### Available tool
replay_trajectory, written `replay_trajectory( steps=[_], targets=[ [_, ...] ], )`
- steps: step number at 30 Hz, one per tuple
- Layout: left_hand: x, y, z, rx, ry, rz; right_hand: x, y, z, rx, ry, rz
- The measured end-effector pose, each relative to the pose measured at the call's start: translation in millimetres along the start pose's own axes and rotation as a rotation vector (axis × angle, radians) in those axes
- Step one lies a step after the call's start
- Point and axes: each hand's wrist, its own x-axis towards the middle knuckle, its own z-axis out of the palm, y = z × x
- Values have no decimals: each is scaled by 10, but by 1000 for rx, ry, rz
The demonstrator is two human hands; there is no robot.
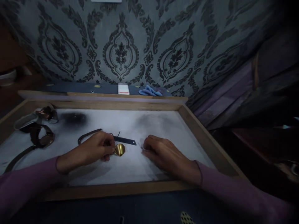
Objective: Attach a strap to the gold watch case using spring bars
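My left hand point(93, 147) is closed in a pinch on the edge of a round, shiny gold watch case point(120, 150), just above the white tray floor. To the right, my right hand point(164, 152) has its thumb and fingers drawn together. A tiny pale bit shows at its fingertips, too small to name. Between the hands, behind the gold case, lies a dark flat strip point(126, 140) with a slanted end and a small hole. A thin dark strap point(90, 133) curves out from behind my left hand.
A wooden-rimmed tray point(130, 105) with a white floor surrounds the work. Several watches point(42, 137) with straps lie at its left. Behind the rim are a small white box point(123, 89) and a blue cloth point(150, 90), before a patterned wall point(148, 57).
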Motion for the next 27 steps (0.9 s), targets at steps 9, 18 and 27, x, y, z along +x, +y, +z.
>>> replay_trajectory(
  steps=[9,18,27],
  targets=[
    [-8,37,-4,-7,11,-16,5,20,-3,-20,22,-39],
    [-12,19,16,-60,37,-22,48,-27,-2,360,144,-48],
    [-39,54,17,-123,65,-31,248,-322,3,351,116,52]
  ],
)
